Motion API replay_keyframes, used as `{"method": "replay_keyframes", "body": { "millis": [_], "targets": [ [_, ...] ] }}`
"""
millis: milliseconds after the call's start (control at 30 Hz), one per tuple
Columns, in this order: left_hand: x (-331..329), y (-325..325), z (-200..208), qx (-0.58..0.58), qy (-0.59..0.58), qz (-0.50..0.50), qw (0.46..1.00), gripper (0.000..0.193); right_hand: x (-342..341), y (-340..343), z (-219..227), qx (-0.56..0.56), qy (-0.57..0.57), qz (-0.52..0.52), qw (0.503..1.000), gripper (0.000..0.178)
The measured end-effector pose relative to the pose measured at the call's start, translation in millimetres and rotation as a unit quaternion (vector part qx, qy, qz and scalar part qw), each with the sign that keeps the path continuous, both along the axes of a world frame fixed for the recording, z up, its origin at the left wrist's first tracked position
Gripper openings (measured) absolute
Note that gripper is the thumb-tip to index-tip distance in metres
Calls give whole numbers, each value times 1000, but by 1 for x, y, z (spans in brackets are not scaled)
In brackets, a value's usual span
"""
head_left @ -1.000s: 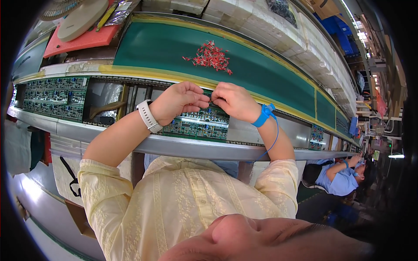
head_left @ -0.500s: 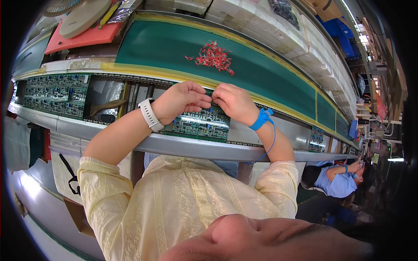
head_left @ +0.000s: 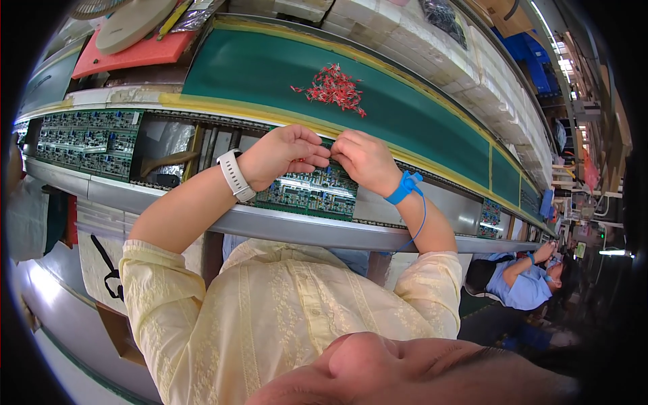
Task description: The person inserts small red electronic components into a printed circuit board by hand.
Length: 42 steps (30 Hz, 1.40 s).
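Over a green circuit board [head_left: 307, 196] both of my hands work close together. My left hand [head_left: 287, 154], with a white watch band at its wrist, is curled; specks of red show between its fingers, like the small red parts on the mat. Thumb and fingertips of my right hand [head_left: 363, 156] are pinched at the board's far edge, and whatever they hold is hidden. A blue strap [head_left: 405, 189] with a thin cord circles the right wrist. Beyond the hands, a loose pile of small red parts with metal leads [head_left: 335, 89] lies on the green mat [head_left: 256, 71].
More circuit boards [head_left: 88, 145] sit on the rail track to the left, and another board [head_left: 491, 217] is farther right. A metal rail [head_left: 270, 224] runs along my side. White foam blocks [head_left: 432, 57] line the back. At right sits a co-worker in light blue [head_left: 520, 283].
My hands stay almost in place, with only slight finger movement. The view has shifted a little. The co-worker's arm at the right has moved slightly.
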<state>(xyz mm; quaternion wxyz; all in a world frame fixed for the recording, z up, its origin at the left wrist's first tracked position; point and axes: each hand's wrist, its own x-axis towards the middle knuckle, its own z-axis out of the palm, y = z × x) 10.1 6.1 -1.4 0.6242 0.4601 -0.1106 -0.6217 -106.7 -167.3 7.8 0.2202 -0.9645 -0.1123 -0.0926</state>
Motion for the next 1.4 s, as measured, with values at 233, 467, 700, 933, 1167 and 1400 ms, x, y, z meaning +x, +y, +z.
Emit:
{"method": "replay_keyframes", "body": {
  "millis": [233, 467, 700, 933, 1167, 1400],
  "targets": [
    [1, 0, 0, 0, -2, -3, 1000, 16, 0, 2, 1, -18, -17, 1, 1000, 14],
    [4, -1, 0, -16, 59, 25, 998, 31, -2, -2, 5, -29, 6, 19, 999, 3],
    [2, -1, 0, -38, 127, 47, 990, 43, -7, 7, 26, -10, -20, -6, 1000, 14],
    [-1, -1, -4, -99, 169, -18, 980, 46, 1, 25, 13, -17, -124, 31, 992, 17],
    [-5, -1, -4, -89, 142, -32, 985, 46, -2, 30, 16, -34, -96, -11, 995, 13],
    [-6, 0, -1, -77, 59, -61, 993, 24, 0, 26, 16, 317, 34, -114, 941, 8]
  ]
}}
